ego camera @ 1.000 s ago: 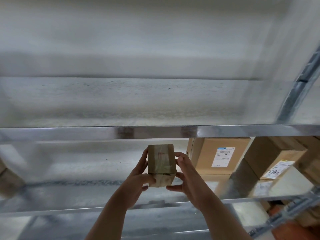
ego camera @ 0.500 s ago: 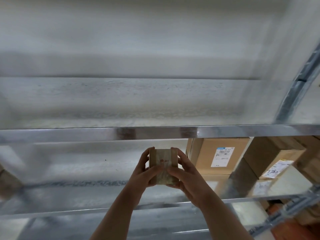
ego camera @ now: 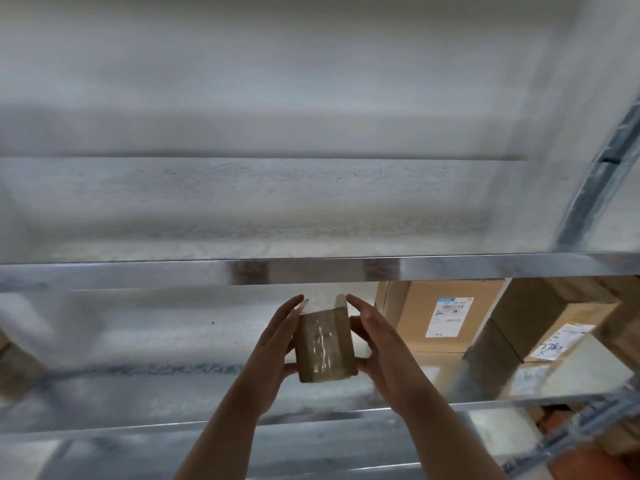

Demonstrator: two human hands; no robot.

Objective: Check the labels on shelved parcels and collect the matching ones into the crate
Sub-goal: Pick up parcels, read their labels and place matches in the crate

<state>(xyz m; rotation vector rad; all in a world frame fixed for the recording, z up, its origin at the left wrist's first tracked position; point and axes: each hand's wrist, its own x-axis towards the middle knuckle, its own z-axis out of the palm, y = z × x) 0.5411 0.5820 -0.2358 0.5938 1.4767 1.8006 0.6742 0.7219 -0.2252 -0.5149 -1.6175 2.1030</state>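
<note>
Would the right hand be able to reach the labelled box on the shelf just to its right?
Probably not yet: the right hand is helping hold the small taped parcel, though nothing blocks the labelled box.

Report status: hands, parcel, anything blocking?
Both hands, left and right, hold the small taped parcel over the shelf. No label on its visible face. Nothing blocking; labelled boxes to the right.

The small cardboard parcel (ego camera: 325, 344) is matt brown, with glossy clear tape along its middle. The shelf (ego camera: 311, 271) is shiny galvanized metal. The larger cardboard box (ego camera: 415, 313) carries a white paper label (ego camera: 448, 315).
</note>
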